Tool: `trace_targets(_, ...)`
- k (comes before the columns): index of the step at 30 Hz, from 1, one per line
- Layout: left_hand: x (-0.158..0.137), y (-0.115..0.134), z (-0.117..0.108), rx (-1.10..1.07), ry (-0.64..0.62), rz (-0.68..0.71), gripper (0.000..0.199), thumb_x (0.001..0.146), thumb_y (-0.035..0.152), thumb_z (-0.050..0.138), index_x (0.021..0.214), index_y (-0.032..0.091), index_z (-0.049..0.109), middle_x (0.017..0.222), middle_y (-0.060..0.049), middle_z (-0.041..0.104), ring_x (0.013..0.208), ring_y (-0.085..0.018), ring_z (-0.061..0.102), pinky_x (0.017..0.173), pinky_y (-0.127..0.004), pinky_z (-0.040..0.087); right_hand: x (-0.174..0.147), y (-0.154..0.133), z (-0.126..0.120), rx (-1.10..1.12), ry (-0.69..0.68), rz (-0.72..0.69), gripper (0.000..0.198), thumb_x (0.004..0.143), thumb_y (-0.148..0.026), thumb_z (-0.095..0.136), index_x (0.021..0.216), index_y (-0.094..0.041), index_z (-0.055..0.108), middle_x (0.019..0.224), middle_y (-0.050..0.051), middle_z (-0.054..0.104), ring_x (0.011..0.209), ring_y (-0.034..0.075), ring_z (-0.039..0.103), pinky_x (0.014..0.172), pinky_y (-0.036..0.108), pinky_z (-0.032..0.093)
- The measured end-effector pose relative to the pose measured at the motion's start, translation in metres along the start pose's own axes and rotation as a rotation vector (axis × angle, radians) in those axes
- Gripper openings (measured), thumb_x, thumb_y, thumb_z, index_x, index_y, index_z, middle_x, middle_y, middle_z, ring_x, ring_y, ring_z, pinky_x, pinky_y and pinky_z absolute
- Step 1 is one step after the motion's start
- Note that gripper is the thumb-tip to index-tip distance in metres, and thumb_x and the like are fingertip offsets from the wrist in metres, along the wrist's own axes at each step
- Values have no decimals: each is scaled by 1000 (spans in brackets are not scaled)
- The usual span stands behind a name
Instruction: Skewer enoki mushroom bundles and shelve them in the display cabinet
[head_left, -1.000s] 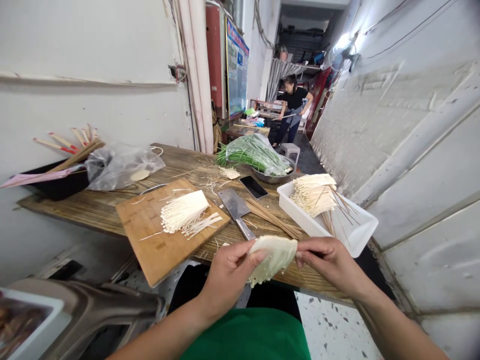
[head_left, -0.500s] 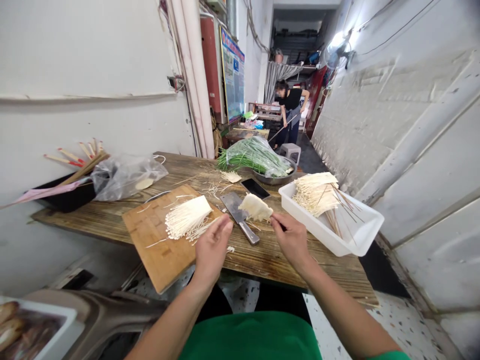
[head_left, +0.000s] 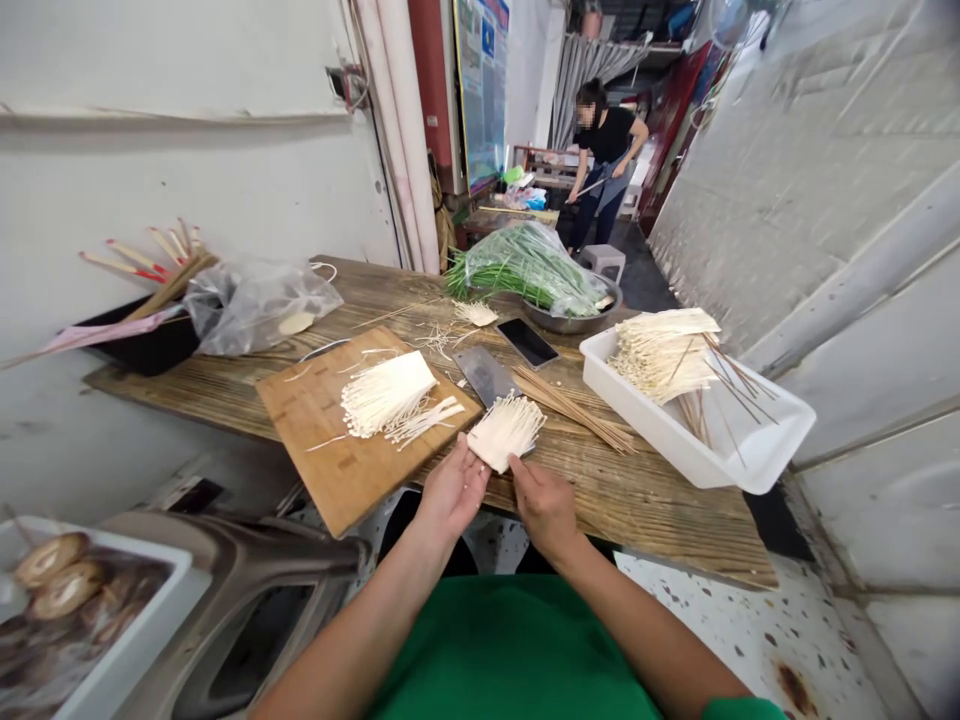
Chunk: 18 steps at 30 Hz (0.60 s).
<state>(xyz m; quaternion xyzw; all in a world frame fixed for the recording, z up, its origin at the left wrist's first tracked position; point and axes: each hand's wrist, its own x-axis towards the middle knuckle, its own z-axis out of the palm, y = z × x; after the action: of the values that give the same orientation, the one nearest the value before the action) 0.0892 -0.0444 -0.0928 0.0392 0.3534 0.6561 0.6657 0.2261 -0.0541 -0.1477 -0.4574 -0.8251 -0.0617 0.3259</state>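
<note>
A flat, fanned bunch of enoki mushrooms [head_left: 508, 432] is held between my two hands above the table's front edge, caps pointing away from me. My left hand [head_left: 452, 490], palm up, grips its left side, fingers partly beneath it. My right hand [head_left: 546, 503] pinches its lower right corner. Under and behind the bunch lies a cleaver [head_left: 486, 374], its handle mostly hidden. To the left, more enoki mushrooms [head_left: 390, 393] rest on a wooden cutting board [head_left: 330, 480]. Loose bamboo skewers [head_left: 577, 407] lie on the table to the right of the cleaver.
A white tray [head_left: 772, 440] at right holds skewered enoki. Behind are a phone [head_left: 528, 342] and bagged green vegetables [head_left: 529, 262] over a metal bowl. A black container [head_left: 142, 340] with sticks stands far left. Farther off, a person [head_left: 606, 150] bends with a long handle.
The enoki bunch has come from my right hand's grip toward me and now sits between both hands, fanned side up. The view has tilted down, and bamboo skewers now show beside the cleaver.
</note>
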Motion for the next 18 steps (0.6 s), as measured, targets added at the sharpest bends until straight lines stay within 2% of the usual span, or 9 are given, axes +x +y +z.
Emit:
trace_targets(9, 5, -7, 3, 20, 140, 12, 13, 82, 5, 50, 85, 7, 62, 81, -13, 69, 71, -15, 66, 74, -28, 55, -4, -1, -4, -73, -84, -39, 36, 89, -11, 39, 122, -13, 55, 80, 9, 64, 69, 17, 59, 60, 25, 44)
trace_targets(14, 10, -12, 1, 69, 152, 21, 16, 83, 4, 47, 78, 7, 61, 72, -10, 68, 61, -13, 64, 70, -27, 56, 0, -3, -17, -139, -246, -39, 41, 86, -8, 39, 124, -14, 54, 79, 9, 63, 66, 17, 59, 56, 24, 42)
trace_targets(18, 16, -15, -3, 51, 180, 20, 15, 83, 3, 47, 79, 7, 60, 73, -11, 68, 62, -14, 65, 70, -28, 56, 8, -6, -34, -156, -427, -7, 45, 84, -9, 41, 128, -16, 50, 86, 10, 64, 68, 16, 60, 55, 23, 41)
